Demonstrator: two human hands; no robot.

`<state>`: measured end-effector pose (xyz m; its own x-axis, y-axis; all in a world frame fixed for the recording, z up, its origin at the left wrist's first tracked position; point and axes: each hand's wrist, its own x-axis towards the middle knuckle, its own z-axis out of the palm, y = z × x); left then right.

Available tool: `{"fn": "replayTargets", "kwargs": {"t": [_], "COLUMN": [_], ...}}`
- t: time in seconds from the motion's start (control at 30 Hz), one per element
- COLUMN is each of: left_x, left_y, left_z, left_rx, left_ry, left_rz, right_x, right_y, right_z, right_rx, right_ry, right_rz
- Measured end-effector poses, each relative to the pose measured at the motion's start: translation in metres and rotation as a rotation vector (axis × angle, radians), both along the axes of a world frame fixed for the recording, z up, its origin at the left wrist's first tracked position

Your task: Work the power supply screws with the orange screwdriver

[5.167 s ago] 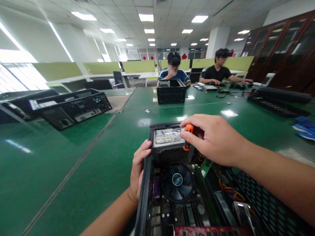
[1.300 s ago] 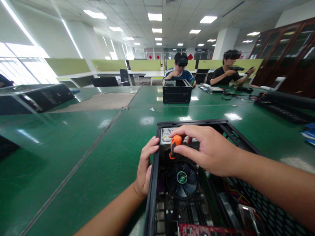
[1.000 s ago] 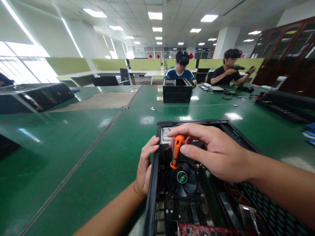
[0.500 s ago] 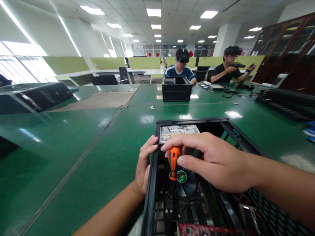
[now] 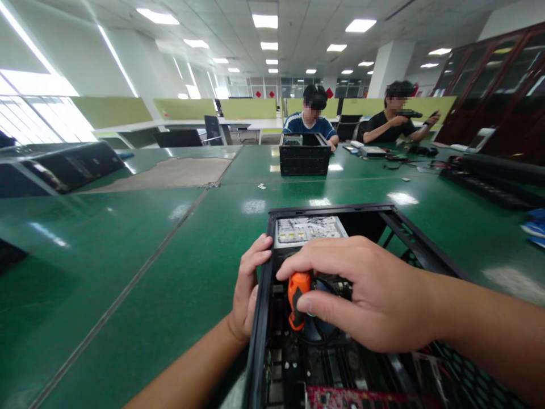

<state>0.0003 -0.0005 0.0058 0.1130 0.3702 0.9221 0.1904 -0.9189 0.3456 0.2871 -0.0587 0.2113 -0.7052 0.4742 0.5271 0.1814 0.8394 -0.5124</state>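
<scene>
An opened black computer case (image 5: 259,341) lies in front of me. My right hand (image 5: 361,289) reaches into it, thumb and fingers closed round the orange and black handle of a screwdriver (image 5: 298,301). The screwdriver points down into the case; its tip is hidden. Behind and below my right hand is a dark round fan (image 5: 320,329), partly covered. My left hand (image 5: 251,284) grips the case's left edge, with its fingers curled over the outer side. A silver power supply (image 5: 315,228) with a worn label sits at the far end, and a red circuit board (image 5: 366,397) at the near end.
Across the green table (image 5: 149,307) a person (image 5: 309,119) sits behind another black case (image 5: 304,159). A second person (image 5: 394,122) is to the right, near loose parts and cables. A dark case (image 5: 80,165) lies at far left, and black panels (image 5: 489,179) at right.
My right hand and the screwdriver have moved slightly down and nearer to me, and the thumb now covers more of the handle. My left hand stays on the case edge.
</scene>
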Motion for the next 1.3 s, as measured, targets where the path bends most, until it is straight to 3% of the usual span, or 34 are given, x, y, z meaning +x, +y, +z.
{"fn": "replayTargets", "kwargs": {"t": [0.67,1.3], "left_x": [-0.0007,-0.0017], "left_y": [0.0008,0.0014], "left_z": [-0.0031,-0.0038], "left_rx": [-0.036,-0.028], "left_ry": [-0.027,-0.016], "left_rz": [0.011,0.012], "right_x": [0.0022,0.0037], "right_y": [0.0003,-0.0007], "right_z": [0.0022,0.0017], "right_rx": [0.109,0.038], "right_ry": [-0.019,-0.126], "right_rz": [0.050,-0.030]}}
